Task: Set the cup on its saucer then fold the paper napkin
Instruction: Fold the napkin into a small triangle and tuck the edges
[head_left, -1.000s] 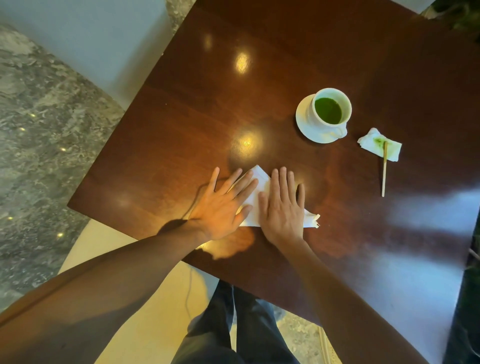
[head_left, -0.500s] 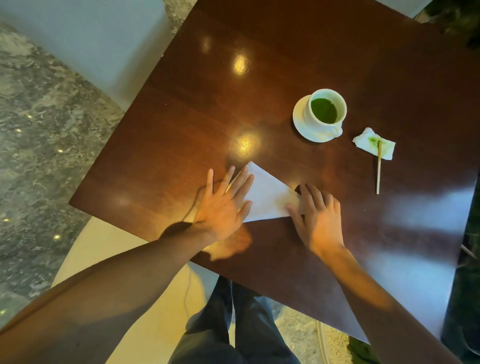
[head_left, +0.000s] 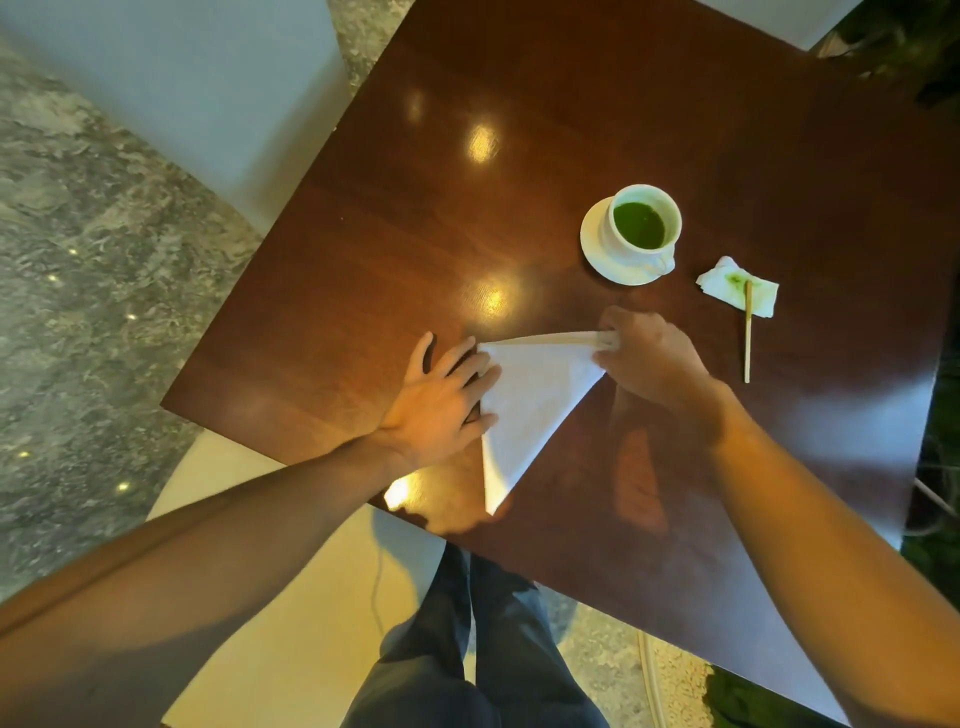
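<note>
Dark table; right hand hides napkin corner.

A: What is on the brown table?
B: 1 small crumpled tissue with a green spot. A thin wooden stick has its top end on it.
A: And below?
B: Grey stone floor and a cream seat.

Your left hand flat on triangular napkin, your right hand pinching its far corner, cup on saucer, table
</note>
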